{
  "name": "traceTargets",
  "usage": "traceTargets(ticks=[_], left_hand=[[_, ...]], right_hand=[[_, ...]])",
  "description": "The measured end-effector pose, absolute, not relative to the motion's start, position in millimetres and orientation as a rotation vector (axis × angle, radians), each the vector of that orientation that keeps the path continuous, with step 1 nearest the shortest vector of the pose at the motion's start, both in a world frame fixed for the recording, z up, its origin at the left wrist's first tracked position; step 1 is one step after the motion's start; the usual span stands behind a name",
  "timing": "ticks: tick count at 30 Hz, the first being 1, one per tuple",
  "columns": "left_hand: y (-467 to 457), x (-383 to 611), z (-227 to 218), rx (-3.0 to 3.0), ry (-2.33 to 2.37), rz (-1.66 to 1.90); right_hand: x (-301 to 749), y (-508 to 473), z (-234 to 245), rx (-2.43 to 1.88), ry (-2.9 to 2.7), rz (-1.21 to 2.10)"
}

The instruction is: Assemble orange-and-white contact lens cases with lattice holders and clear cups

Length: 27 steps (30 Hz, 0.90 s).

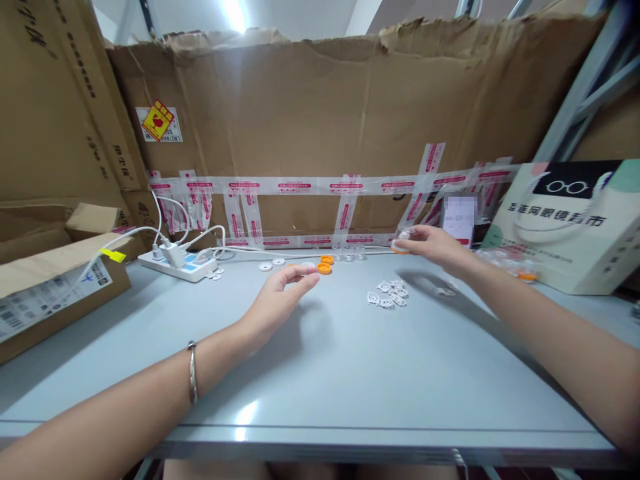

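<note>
My left hand (280, 293) hovers over the grey table (320, 373), fingers curled with thumb and forefinger pinched together; what sits between them is too small to make out. My right hand (430, 243) is raised farther back and to the right, pinching a small orange ring with a clear part (400, 243) at its fingertips. Between the hands lies a heap of small white flat pieces (389, 293). Two orange rings (325, 264) and white discs (271, 265) lie near the back wall, next to small clear vials (349, 253).
A taped cardboard wall (320, 133) closes the back. A white power strip (180, 265) with plugs and cables sits at the back left, beside an open carton (55, 287). A printed paper bag (570, 223) stands at the right, with bagged parts (505, 262) in front.
</note>
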<state>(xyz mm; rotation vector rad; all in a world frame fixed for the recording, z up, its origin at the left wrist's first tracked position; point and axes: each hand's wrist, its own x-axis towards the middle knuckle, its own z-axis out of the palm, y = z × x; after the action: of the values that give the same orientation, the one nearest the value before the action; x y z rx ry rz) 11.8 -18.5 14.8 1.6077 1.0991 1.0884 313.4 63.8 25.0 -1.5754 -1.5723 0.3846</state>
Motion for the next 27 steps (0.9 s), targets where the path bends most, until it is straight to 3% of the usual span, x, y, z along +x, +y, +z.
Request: traceTargets(ticks=[5, 22, 27], left_hand=[[-21, 12, 17, 1.681, 1.101, 1.078], [-12, 5, 24, 1.979, 1.096, 1.156], [25, -25, 29, 2.144, 1.537, 1.435]], right_hand=[[358, 76, 17, -1.955, -1.685, 0.167], [376, 84, 17, -2.483, -2.081, -0.28], [375, 84, 15, -2.489, -2.098, -0.349]])
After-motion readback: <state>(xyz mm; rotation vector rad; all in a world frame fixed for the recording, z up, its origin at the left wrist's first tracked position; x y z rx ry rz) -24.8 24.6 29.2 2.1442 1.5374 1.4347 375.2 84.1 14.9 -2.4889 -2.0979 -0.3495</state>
